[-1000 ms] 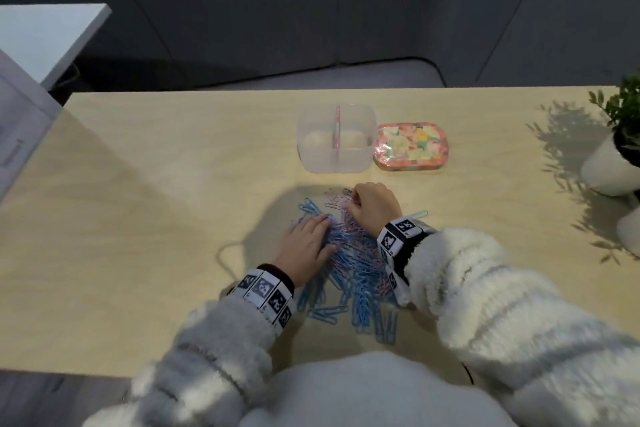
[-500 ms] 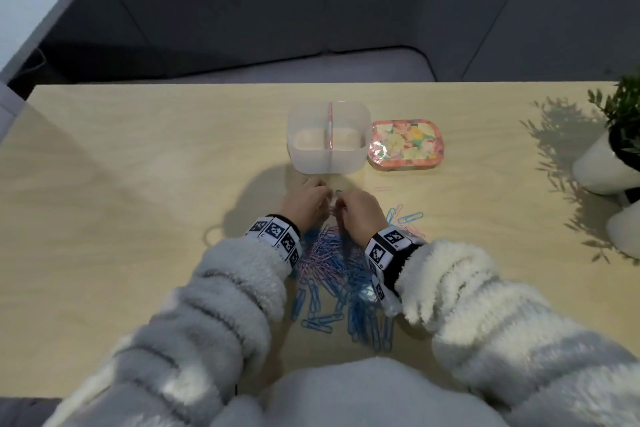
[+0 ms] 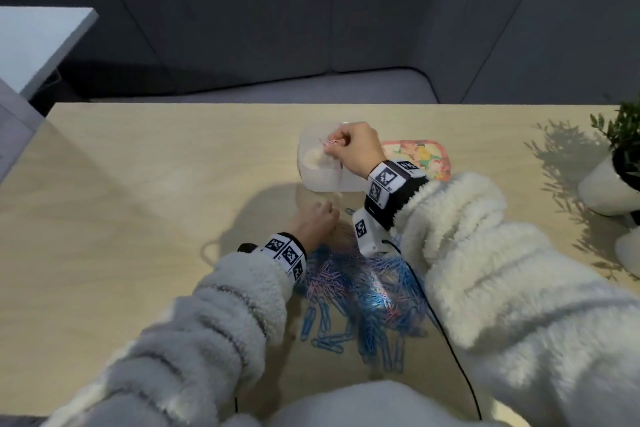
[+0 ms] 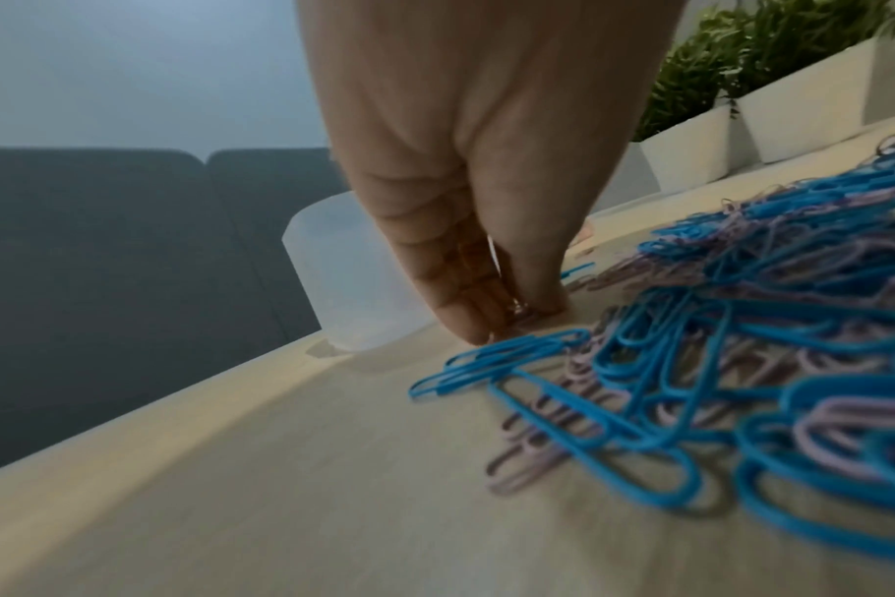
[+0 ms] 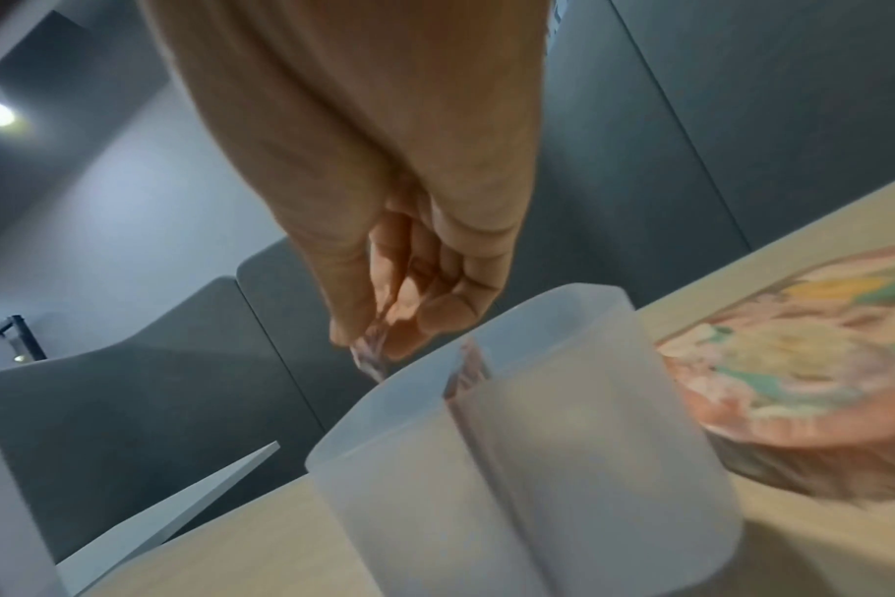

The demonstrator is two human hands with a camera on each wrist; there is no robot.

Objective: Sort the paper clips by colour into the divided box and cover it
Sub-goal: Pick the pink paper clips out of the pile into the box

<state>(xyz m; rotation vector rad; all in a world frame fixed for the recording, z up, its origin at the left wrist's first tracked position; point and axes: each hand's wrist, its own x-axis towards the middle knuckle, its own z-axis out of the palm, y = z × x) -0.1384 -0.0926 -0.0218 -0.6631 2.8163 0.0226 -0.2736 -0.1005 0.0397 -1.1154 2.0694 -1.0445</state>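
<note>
A translucent divided box stands at the table's middle, its flowered lid lying flat to its right. My right hand hovers over the box's left compartment and pinches a few pink paper clips just above the rim, left of the divider. A mixed pile of blue and pink clips spreads in front of me. My left hand is at the pile's far edge, fingertips down on the table and pinched on a pink clip. Inside the box, I cannot tell what lies there.
White plant pots stand at the table's right edge. A white tabletop sits off to the left. A thin black cable runs from my right wrist across the pile's right side. Dark sofa cushions lie beyond the far edge.
My right hand has lifted from the pile with pink clips and moved forward over the box. The left hand has stayed low at the pile's far edge.
</note>
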